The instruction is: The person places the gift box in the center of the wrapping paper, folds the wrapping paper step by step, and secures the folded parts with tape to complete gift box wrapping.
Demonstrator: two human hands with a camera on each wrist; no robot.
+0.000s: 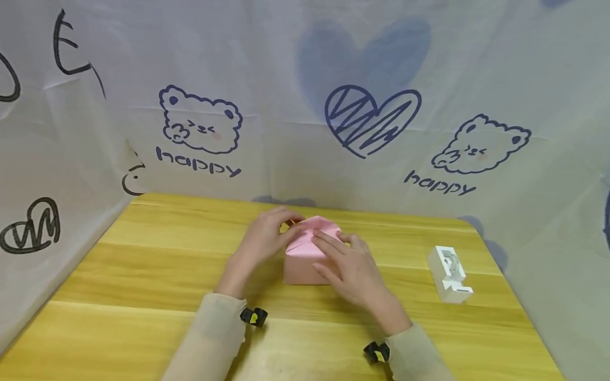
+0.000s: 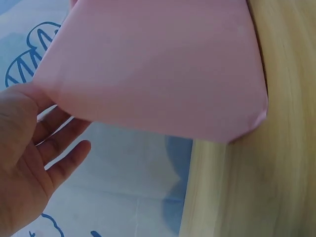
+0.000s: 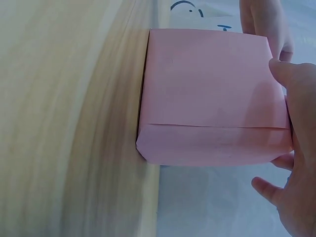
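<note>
A pink paper box [image 1: 305, 269] stands on the table, its top flap rising to a folded peak at the back. At its upper left edge, my left hand [image 1: 261, 238] holds the paper between thumb and fingers. In the left wrist view, the loosely bent fingers [image 2: 64, 143] reach past the edge of the pink side. My right hand [image 1: 352, 267] lies over the right part, its straight fingers pressing the sloping top and its thumb near the front. A crease runs across the box side [image 3: 212, 89] in the right wrist view.
To the right on the wooden table [image 1: 143, 280] is a white tape dispenser [image 1: 449, 274]. A light cloth [image 1: 286, 169] with drawn bears and hearts hangs behind the table and along its sides.
</note>
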